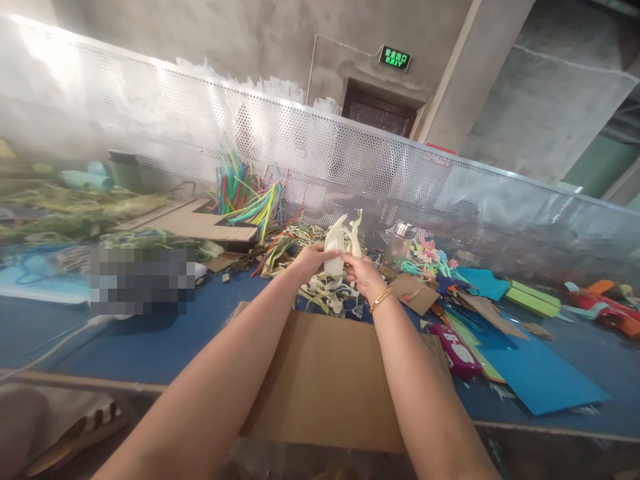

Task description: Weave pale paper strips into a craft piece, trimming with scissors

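Both my hands are raised in front of me over the blue table, close together. My left hand [311, 261] pinches a broad, pale, curved corn husk piece [334, 243] between thumb and fingers. A narrower pale husk strip [355, 239] with a curled tip rises from the fingers of my right hand [364, 275]. My right thumb and fingertips meet the broad piece near its middle; whether the two pieces are joined is hidden. Behind and below the hands lies a loose heap of dried husk strips [327, 297]. A flat cardboard sheet [340, 380] lies beneath my forearms.
Colourful pipe cleaners [240, 190] stand at the back left, beside cut cardboard [200, 220]. A lidded jar [400, 240] and pastel flowers [433, 259] are right of the heap. Blue sheets [545, 373] and a purple box [456, 350] lie at right. A perforated metal screen [300, 140] closes the back.
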The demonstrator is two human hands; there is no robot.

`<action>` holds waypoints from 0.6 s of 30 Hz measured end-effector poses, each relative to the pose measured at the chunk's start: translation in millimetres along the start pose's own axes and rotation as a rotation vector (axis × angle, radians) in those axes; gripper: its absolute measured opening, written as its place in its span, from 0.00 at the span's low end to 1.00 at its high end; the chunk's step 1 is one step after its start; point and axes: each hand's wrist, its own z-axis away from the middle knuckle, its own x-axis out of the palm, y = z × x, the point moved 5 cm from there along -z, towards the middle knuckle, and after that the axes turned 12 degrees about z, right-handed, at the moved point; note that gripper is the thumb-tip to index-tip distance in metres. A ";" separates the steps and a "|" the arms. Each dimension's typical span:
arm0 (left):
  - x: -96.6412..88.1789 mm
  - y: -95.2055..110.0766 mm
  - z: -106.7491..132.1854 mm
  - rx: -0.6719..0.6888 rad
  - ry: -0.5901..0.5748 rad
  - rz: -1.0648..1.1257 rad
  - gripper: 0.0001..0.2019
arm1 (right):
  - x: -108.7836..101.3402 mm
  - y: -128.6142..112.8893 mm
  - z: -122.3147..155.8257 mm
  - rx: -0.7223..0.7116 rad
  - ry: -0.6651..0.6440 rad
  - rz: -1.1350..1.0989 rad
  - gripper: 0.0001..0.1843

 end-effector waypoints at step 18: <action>-3.6 2.3 -2.4 0.048 0.006 -0.256 0.11 | 0.0 0.8 0.5 -0.021 0.013 0.072 0.15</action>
